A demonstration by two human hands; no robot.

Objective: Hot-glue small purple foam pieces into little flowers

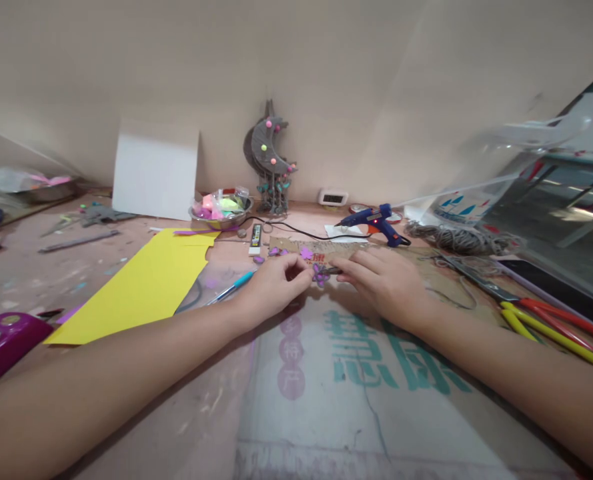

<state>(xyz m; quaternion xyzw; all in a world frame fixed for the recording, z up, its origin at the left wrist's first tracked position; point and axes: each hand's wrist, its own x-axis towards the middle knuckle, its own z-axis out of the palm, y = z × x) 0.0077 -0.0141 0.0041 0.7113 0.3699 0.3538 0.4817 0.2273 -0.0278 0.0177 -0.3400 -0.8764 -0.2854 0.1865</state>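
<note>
Left grip (273, 285) pinching purple flower (319, 275), right grip (386, 281) pinching slim dark piece (332, 271), flower between them

Our left hand (276, 287) and right hand (389, 287) are bare, with smooth backs and slender, rounded fingers whose nails are too small to make out clearly. Our left forearm (141, 373) and right forearm (506, 360) are bare as well, each narrowest at the wrist and broadening evenly toward the edge of the view, where we cannot tell what we wear higher up.
</note>
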